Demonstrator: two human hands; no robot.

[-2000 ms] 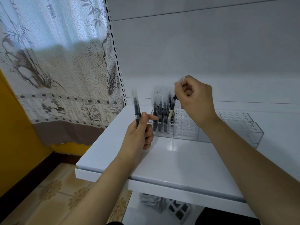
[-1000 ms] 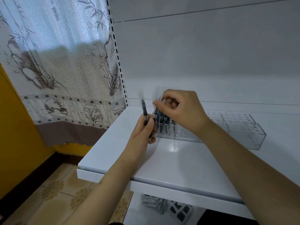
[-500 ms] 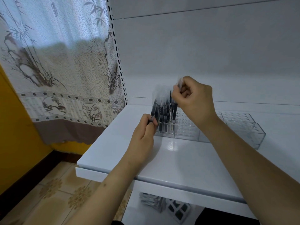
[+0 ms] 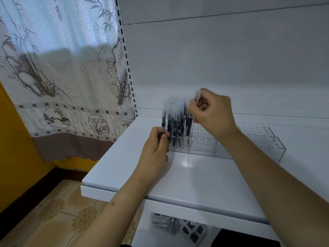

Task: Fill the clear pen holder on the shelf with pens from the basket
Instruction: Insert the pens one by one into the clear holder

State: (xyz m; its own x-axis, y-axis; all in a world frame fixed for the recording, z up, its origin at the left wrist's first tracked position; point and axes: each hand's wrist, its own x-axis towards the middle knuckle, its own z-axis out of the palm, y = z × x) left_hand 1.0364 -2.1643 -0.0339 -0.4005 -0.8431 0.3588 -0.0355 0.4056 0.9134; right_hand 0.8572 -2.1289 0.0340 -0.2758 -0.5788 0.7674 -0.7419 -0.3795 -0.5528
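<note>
Centre frame, on the white shelf [image 4: 187,177], the clear pen holder [image 4: 201,143] stands with upright black pens [image 4: 175,125] packed in its left end. Left hand [image 4: 154,154], lower centre, pinches one black pen [image 4: 163,120] at the holder's left edge. Right hand [image 4: 213,113], fingers curled, grips a clear-capped pen [image 4: 197,96] above the cluster. Patterned curtain [image 4: 58,72] at upper left of frame.

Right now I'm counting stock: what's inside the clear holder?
Dark pens stand upright in the holder's left end; the visible holes to their right look empty. The right hand covers part.
</note>
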